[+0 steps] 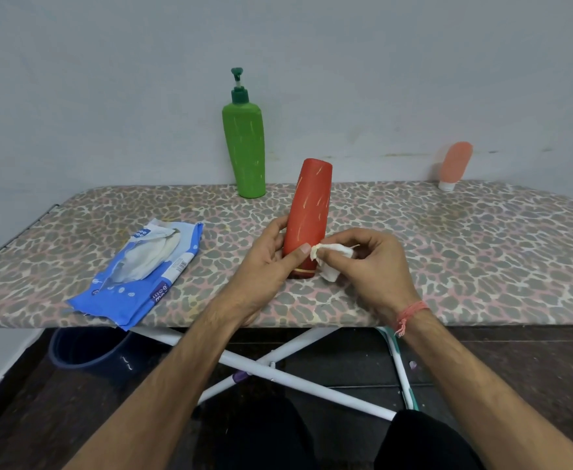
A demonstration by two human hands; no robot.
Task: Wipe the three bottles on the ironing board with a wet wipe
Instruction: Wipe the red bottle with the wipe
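Hands [319, 262] around upright red bottle [309, 212], cap down, wipe [332, 252] alongside.

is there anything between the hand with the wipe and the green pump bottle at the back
Partly. The red bottle, gripped by the left hand, stands just left of the right hand pinching the wet wipe. Beyond it, only bare ironing board lies before the green pump bottle.
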